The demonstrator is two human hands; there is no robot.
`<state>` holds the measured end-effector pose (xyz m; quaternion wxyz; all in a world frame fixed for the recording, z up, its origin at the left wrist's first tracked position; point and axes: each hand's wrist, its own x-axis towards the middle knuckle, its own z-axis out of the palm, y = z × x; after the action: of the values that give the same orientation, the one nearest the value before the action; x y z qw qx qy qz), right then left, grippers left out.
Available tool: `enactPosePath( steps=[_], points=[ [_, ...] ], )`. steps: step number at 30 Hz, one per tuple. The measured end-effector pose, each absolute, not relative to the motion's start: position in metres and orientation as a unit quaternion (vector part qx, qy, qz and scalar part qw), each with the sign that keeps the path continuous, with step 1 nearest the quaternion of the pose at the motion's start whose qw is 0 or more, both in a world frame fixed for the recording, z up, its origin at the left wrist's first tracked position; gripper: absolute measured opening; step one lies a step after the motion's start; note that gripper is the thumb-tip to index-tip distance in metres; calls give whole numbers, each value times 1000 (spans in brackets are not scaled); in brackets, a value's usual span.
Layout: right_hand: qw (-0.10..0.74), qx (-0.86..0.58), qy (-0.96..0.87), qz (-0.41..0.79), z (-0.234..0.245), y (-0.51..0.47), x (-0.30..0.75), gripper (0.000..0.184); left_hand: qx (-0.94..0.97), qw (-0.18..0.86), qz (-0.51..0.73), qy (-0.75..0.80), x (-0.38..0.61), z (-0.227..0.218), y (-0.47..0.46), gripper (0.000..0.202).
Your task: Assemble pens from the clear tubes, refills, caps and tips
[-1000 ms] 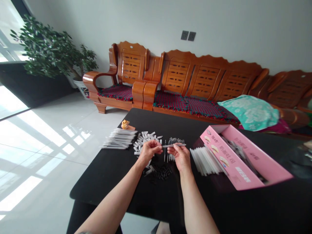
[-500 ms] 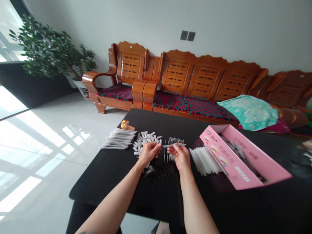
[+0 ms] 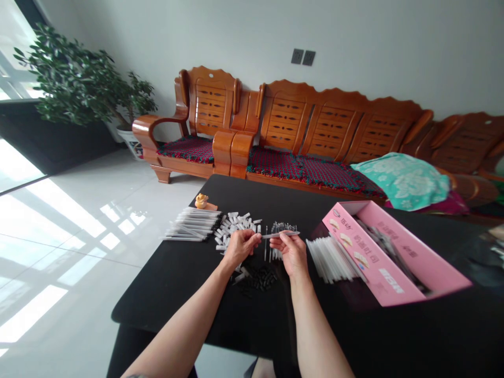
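Handwork at the black table (image 3: 165, 299)

Far upper left of the frame, a leafy potted plant (image 3: 71, 79) stands by the window. At the table's far edge sits a small orange figurine (image 3: 202, 201). Just nearer lies a bundle of long white tubes (image 3: 192, 226), then a heap of short white caps (image 3: 236, 226).

Left hand (image 3: 241, 248) at centre, above the heap: fingers curled in, thumb and forefinger pinched narrow on a small pale piece (image 3: 258, 237), too small to identify. Below it lies a cluster of black bits (image 3: 258, 278).

Right hand (image 3: 290, 255) just beside it: fingers closed on a thin grey stick (image 3: 283, 234), held level, its tip reaching toward the left hand's pinch, apparently not touching. Under it stands a row of thin dark rods (image 3: 280, 228).

Right of the hands lies a second bundle of white tubes (image 3: 328, 260), then an open pink box (image 3: 366, 257) holding dark parts (image 3: 388, 252). Upper right, a wooden sofa (image 3: 326, 121) with a teal cloth (image 3: 401, 181).
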<state>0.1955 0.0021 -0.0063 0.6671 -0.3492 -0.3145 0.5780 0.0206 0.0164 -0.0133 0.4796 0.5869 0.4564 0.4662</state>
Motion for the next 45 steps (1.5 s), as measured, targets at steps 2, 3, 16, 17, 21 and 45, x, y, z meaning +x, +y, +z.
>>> enactPosePath(
  steps=[2,3,16,17,21,45],
  points=[
    [667,-349,-316,578,-6,2,195,25,574,489,485,442,21,-13,17,35],
    [667,-349,-316,578,-6,2,195,25,567,496,496,433,21,-12,17,36],
    [664,-351,-320,577,-7,2,196,25,578,481,500,429,21,-10,16,42],
    [665,-352,-319,577,-8,3,196,26,573,480,506,430,21,-10,16,47],
    [663,-353,-320,578,-8,3,196,26,590,457,475,466,20,-10,16,43],
    [667,-340,-327,577,-9,1,205,14,650,320,436,533,-31,4,23,25]
  ],
)
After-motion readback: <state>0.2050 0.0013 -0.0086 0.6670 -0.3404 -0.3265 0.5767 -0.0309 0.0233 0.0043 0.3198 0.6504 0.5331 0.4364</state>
